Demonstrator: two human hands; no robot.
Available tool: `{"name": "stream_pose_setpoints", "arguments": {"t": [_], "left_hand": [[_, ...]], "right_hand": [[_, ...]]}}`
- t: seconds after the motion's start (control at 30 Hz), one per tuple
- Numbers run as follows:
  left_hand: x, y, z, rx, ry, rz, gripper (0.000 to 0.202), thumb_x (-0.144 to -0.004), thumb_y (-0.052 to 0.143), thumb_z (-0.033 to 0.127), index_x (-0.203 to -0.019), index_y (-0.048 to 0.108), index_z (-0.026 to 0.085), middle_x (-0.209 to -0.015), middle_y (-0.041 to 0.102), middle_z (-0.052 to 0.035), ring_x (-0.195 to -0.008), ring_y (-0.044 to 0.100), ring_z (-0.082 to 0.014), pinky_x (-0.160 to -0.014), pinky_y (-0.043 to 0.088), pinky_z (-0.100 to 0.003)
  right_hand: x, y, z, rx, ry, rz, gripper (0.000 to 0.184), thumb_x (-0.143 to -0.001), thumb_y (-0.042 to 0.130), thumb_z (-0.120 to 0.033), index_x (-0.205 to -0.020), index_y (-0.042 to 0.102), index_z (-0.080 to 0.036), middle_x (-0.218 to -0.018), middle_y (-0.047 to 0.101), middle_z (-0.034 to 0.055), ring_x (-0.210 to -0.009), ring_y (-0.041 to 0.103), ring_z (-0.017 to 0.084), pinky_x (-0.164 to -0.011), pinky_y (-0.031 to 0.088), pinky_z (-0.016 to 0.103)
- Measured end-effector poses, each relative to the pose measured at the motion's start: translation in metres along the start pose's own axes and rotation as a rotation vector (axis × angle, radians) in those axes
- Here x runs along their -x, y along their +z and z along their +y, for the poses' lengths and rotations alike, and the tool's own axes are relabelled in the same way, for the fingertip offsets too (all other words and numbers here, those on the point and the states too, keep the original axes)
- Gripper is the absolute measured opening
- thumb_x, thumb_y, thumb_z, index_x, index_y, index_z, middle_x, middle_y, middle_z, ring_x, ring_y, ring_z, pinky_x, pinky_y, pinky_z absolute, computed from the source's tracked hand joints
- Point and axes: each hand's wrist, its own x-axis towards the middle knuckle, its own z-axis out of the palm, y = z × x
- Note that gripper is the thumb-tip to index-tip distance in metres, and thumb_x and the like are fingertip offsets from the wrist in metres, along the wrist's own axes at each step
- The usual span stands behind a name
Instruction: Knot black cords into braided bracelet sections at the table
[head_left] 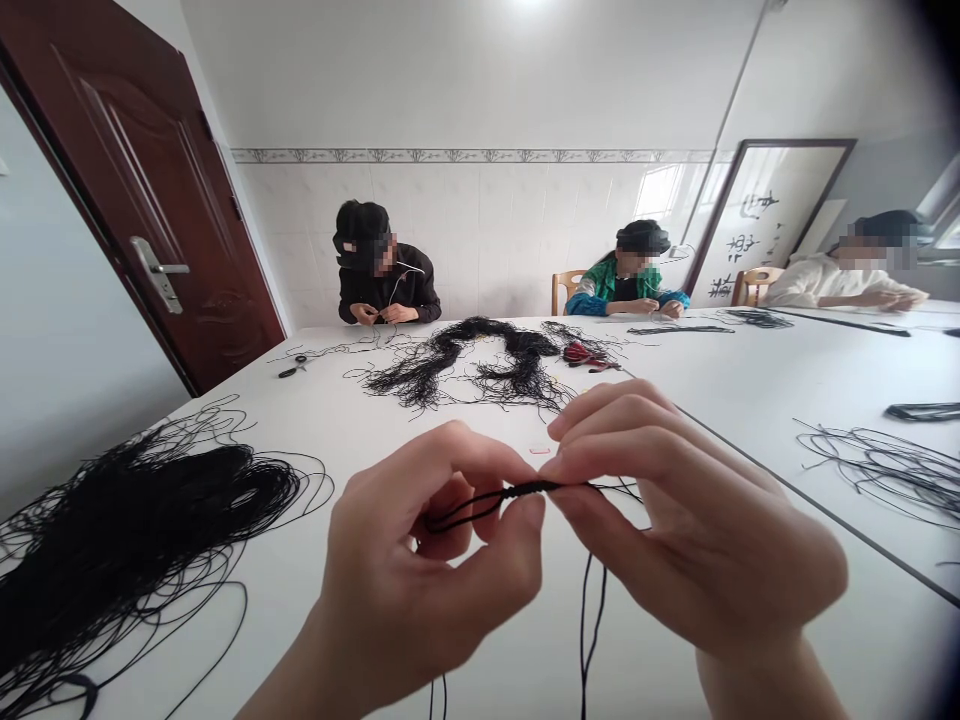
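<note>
Between my two hands a black braided cord (529, 489) is held level above the white table, its middle part knotted thick. My left hand (442, 540) pinches the knotted part from the left, and a loop of the cord curves into its curled fingers. On the other side, my right hand (675, 510) closes thumb and forefinger on the right end of the knots. Loose cord ends hang below both hands. A big heap of black cord (150, 510) lies left of my left hand.
More black cord bundles (480, 355) lie mid-table, beside red-handled scissors (589, 357). Small black scissors (292, 366) are farther left. Loose cords (892, 470) lie at the right. Three people sit across the white table (300, 620), handling cords. A seam crosses the tabletop at right.
</note>
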Motion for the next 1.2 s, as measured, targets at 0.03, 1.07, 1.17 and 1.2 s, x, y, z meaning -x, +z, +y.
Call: {"name": "stream_pose_setpoints", "arguments": {"t": [0.03,1.07,1.17,1.2], "left_hand": [[-0.0002,0.0002,0.0000,0.004,0.000,-0.003,0.026,-0.075,0.063,0.000,-0.084,0.061,0.025,-0.058,0.053,0.0089,-0.045,0.042,-0.0040,-0.038,0.035,-0.012],[0.0000,0.0045,0.0041,-0.044,-0.043,0.112,0.020,-0.074,0.059,0.003,-0.075,0.062,0.023,-0.052,0.052,0.0069,-0.040,0.042,-0.0053,-0.032,0.034,-0.015],[-0.0016,0.0024,0.0039,-0.048,-0.025,0.077,0.022,-0.072,0.062,0.002,-0.077,0.062,0.024,-0.054,0.054,0.0082,-0.041,0.043,-0.0037,-0.033,0.034,-0.012],[-0.0020,0.0015,0.0038,-0.049,-0.020,0.060,0.023,-0.072,0.063,0.002,-0.077,0.062,0.024,-0.055,0.054,0.0088,-0.042,0.043,-0.0031,-0.034,0.034,-0.011]], "right_hand": [[-0.0001,0.0000,-0.0002,0.001,0.000,0.003,0.016,-0.084,0.063,-0.004,-0.091,0.060,-0.017,-0.074,0.063,0.0014,-0.076,0.061,0.014,-0.067,0.053,0.033],[0.0014,0.0025,0.0011,0.034,0.009,0.023,0.023,-0.081,0.063,-0.002,-0.093,0.062,-0.022,-0.074,0.064,0.0014,-0.075,0.061,0.018,-0.065,0.052,0.038],[-0.0005,0.0019,0.0001,0.035,-0.006,0.020,0.021,-0.082,0.063,-0.003,-0.092,0.062,-0.021,-0.073,0.064,0.0013,-0.073,0.061,0.017,-0.065,0.052,0.037],[-0.0009,0.0017,-0.0003,0.036,-0.007,0.017,0.020,-0.083,0.063,-0.003,-0.092,0.062,-0.021,-0.073,0.064,0.0013,-0.073,0.061,0.017,-0.065,0.053,0.037]]}}
